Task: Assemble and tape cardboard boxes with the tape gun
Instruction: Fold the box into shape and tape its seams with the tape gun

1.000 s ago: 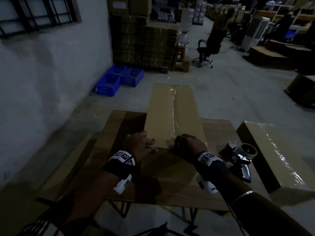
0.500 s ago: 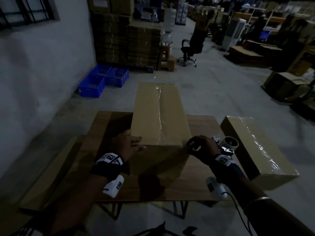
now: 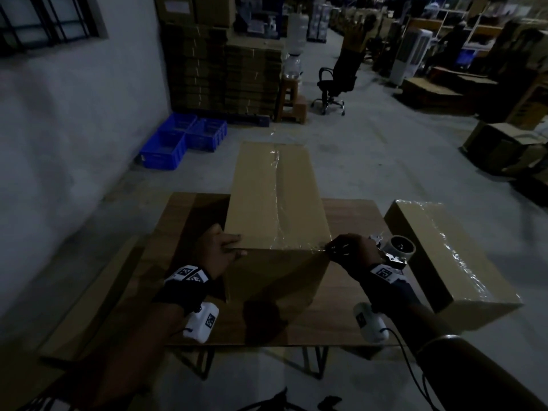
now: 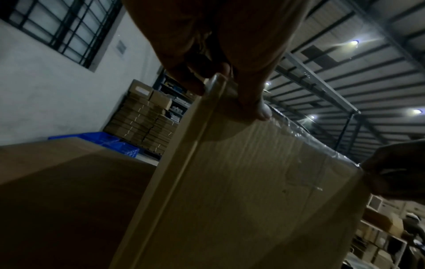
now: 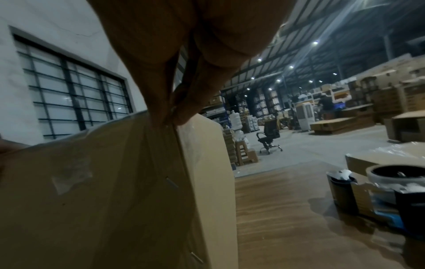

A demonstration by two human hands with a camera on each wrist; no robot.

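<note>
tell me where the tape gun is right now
In the head view the tape gun rests on the wooden table, just beyond the right hand, between the long box and the second taped box.

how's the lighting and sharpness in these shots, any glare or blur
Head view: dim, edges bowed by the wide lens, glare on the clear tape along the long brown cardboard box. Left wrist view: left hand large and soft, ceiling lamps flaring. Right wrist view: right hand blurred, white tape gun smeared at the edge.
</note>
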